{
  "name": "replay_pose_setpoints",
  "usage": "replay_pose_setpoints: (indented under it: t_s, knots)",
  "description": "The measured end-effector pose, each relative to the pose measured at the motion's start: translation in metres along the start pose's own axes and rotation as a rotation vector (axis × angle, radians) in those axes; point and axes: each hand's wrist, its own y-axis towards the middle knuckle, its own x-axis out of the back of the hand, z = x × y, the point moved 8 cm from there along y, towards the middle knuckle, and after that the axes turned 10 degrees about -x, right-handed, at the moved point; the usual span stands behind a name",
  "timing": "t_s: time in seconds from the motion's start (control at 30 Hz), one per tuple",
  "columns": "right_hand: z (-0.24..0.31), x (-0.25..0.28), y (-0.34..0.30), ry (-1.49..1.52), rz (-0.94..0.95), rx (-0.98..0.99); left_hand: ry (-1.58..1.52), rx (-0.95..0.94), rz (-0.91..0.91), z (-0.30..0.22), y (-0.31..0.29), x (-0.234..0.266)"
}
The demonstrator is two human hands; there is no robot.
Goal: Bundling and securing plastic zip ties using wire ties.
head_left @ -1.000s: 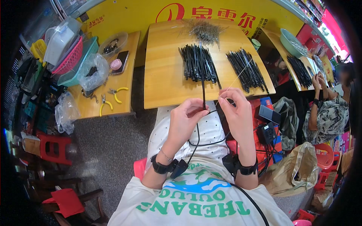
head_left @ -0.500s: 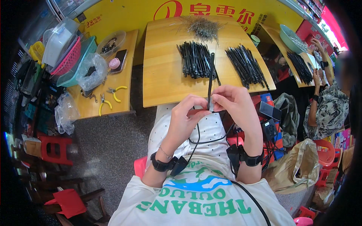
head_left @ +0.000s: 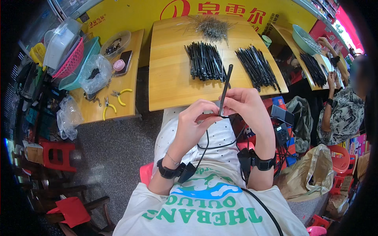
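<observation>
Over my lap, just off the table's near edge, a narrow black strip (head_left: 225,87) with a small hole near its upper end leans up and to the right. My left hand (head_left: 198,115) pinches around its lower end with thumb and forefinger. From the other side my right hand (head_left: 244,104) closes on the same lower end, fingertips almost meeting the left ones. Those fingers hide what lies at the strip's base. Beyond them, a pile of similar black strips (head_left: 205,61) and a second pile (head_left: 259,69) lie on the wooden table (head_left: 169,74).
Thin metal wires (head_left: 214,29) are heaped at the table's far side. On a left side table lie yellow-handled pliers (head_left: 109,108), a phone (head_left: 125,63) and a plastic bag (head_left: 95,74). A co-worker (head_left: 340,110) sits at the right beside a green basin (head_left: 305,41). A black cable (head_left: 220,148) crosses my lap.
The strip has tipped from nearly upright to a rightward lean, its top end now lower and further right. My hands have kept nearly the same place. The co-worker's hands have shifted slightly.
</observation>
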Motion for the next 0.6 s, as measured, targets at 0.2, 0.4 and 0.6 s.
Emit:
replay_pose_setpoints:
  t_s: [0.2, 0.4, 0.6]
  knots:
    - [0.012, -0.004, -0.01, 0.004, -0.219, 0.17, 0.052, 0.079, -0.175, 0.02, -0.007, 0.014]
    - [0.018, -0.007, -0.02, -0.115, -0.503, 0.438, -0.065, 0.113, -0.392, 0.013, -0.009, 0.02]
    - [0.023, -0.003, -0.02, -0.142, -0.517, 0.436, -0.12, 0.206, -0.262, 0.026, -0.01, 0.009]
